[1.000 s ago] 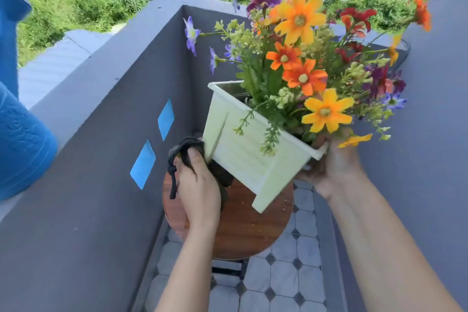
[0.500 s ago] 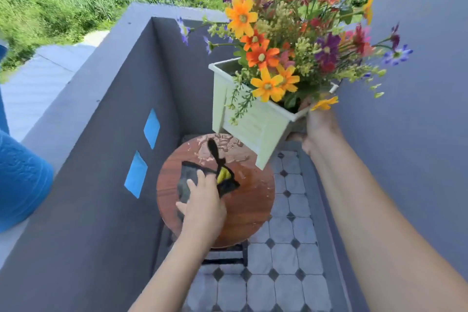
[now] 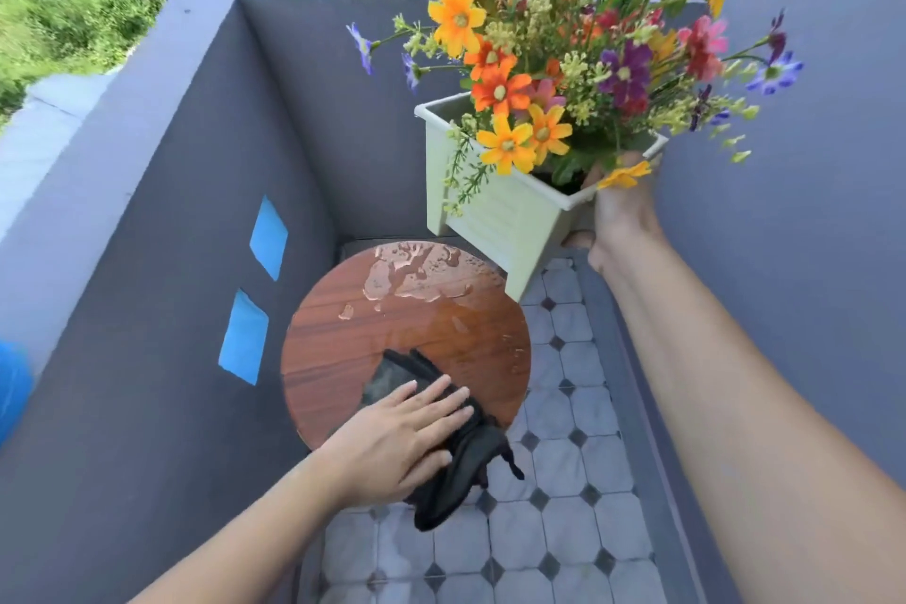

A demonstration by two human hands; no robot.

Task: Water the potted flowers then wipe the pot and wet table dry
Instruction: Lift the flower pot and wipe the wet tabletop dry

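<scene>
The left hand [image 3: 397,437] lies flat, fingers spread, pressing a dark cloth [image 3: 443,451] on the round wooden bench [image 3: 343,348] at its 5 o'clock edge, part of the cloth hanging over the rim. The right hand [image 3: 620,216] grips the pale green pot [image 3: 510,221] of flowers [image 3: 564,44] by its rim and wall, held tilted in the air over the bench's 1 o'clock side. Watering looks done; puddles [image 3: 416,275] remain from 12 to 1 o'clock, so most of the bench wiping is left, and setting the pot down.
</scene>
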